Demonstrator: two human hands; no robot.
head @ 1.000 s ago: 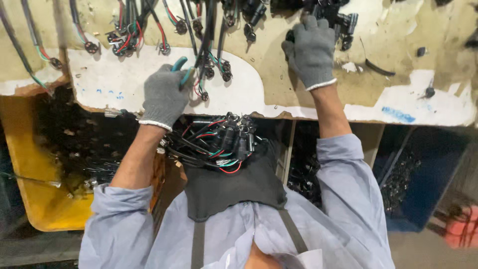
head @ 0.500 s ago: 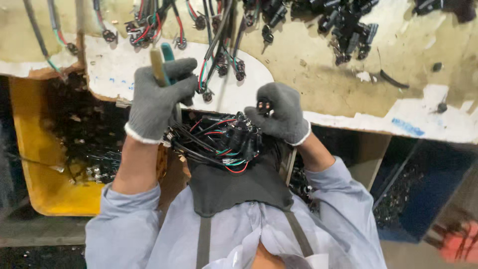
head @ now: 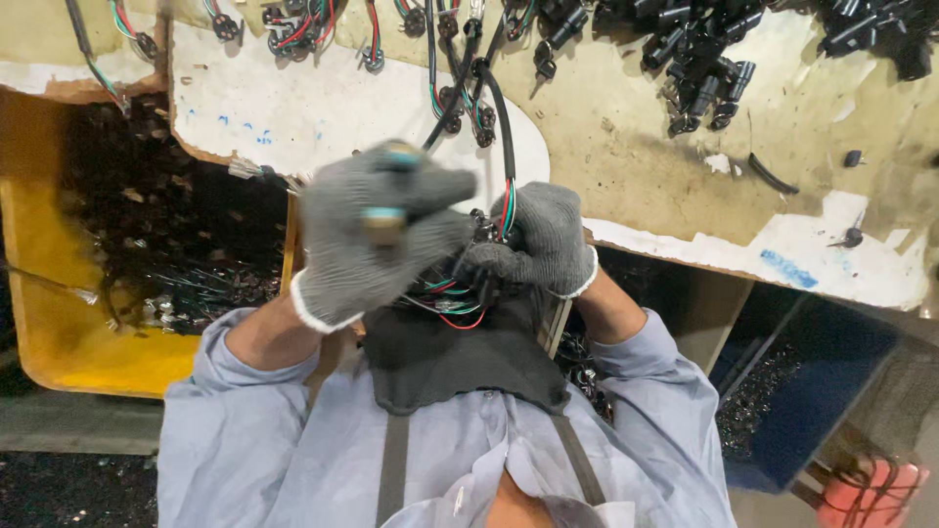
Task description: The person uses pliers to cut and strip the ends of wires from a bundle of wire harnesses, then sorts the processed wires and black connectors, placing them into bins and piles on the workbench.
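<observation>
Table (head: 685,186): worn, stained top, directly beyond both hands. Yellow bin (head: 59,323): to the outer side of the left hand, below the table edge, holding dark scrap. Blue bin (head: 812,391): beyond the right hand's outer side, lower down. Loose black connectors (head: 699,59): piled on the table well beyond the right hand. Wire bundle (head: 460,293): black, red and green leads, at the apron between the hands. Left hand (head: 377,240): grey glove, blurred, fist closed round a small teal-banded tool (head: 386,210). Right hand (head: 538,240): grey glove, fingers closed on the wire bundle, its black cable running up over the table.
</observation>
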